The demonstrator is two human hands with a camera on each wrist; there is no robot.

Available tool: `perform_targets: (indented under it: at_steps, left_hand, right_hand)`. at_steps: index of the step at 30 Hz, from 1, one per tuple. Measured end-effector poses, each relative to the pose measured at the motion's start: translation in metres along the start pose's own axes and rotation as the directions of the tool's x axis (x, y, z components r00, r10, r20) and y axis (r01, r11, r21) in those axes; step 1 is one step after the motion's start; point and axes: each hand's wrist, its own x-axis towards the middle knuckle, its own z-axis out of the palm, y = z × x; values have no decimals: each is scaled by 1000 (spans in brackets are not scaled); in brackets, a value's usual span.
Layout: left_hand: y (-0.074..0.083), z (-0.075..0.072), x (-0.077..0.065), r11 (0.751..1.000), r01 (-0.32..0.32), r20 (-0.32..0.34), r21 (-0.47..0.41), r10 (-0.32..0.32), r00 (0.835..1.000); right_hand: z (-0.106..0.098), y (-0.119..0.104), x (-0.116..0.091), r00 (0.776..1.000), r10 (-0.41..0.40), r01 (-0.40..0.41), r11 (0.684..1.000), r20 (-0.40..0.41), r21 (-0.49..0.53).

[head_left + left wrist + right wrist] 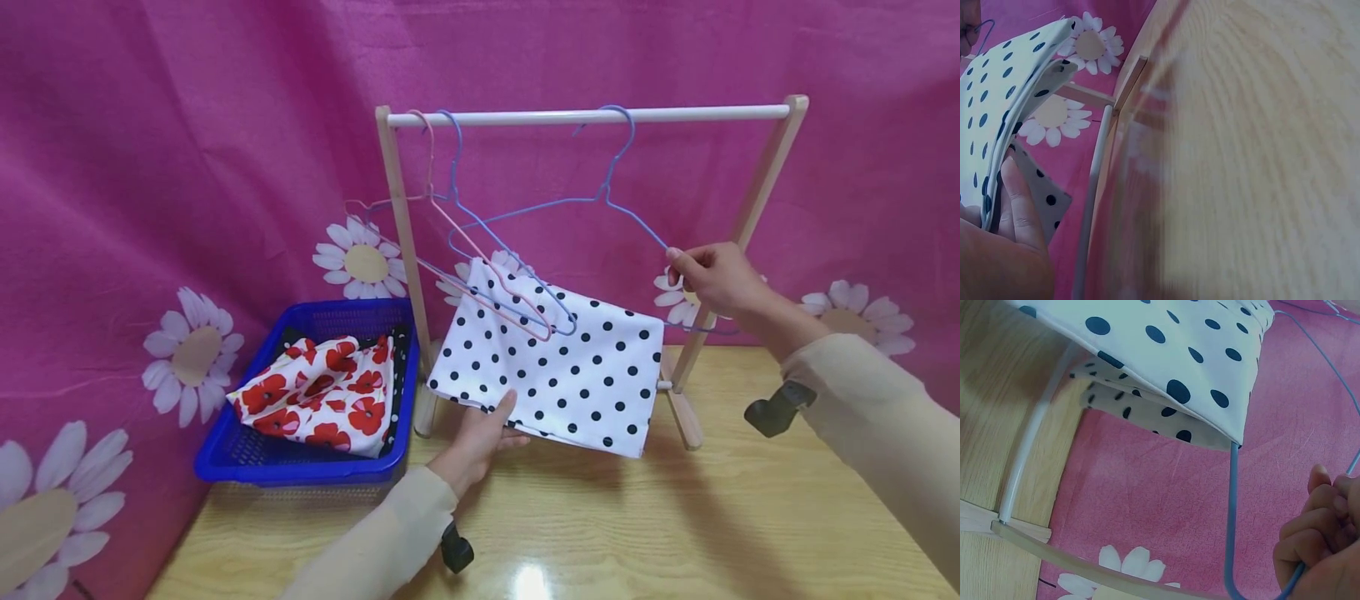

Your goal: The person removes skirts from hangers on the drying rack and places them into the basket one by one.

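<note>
A white cloth with black polka dots (570, 375) is draped, folded, over the lower bar of a blue hanger (637, 221) hooked on the rack's rail. My left hand (480, 442) holds the cloth's lower edge, thumb in front and fingers behind. In the left wrist view, the cloth's layers (997, 119) pass between thumb and fingers. My right hand (723, 275) pinches the hanger's right shoulder. The right wrist view has its curled fingers (1316, 531) round the blue wire, beside the cloth's open side. A pink hanger (457, 229) and another blue hanger (491, 237) overlap the cloth's left part.
The rack's white rail (525, 117) rests on wooden posts (765, 183). To its left stands a blue basket (300, 473) with a red-flowered cloth (322, 392) and a black dotted cloth (401, 375). Behind hangs a pink daisy-patterned curtain (262, 125); below is a wooden tabletop (585, 517).
</note>
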Motion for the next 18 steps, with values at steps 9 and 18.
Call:
perform_targets:
  at_steps: [9, 18]
  left_hand:
    - [-3, 4, -6, 1000, 7, 14, 4, -7, 1000]
    - [-11, 12, -9, 1000, 21, 49, 2, -21, 999]
  right_hand:
    - [3, 0, 0, 1000, -17, 17, 1000, 4, 24]
    - [5, -1, 0, 1000, 9, -10, 999, 25, 40]
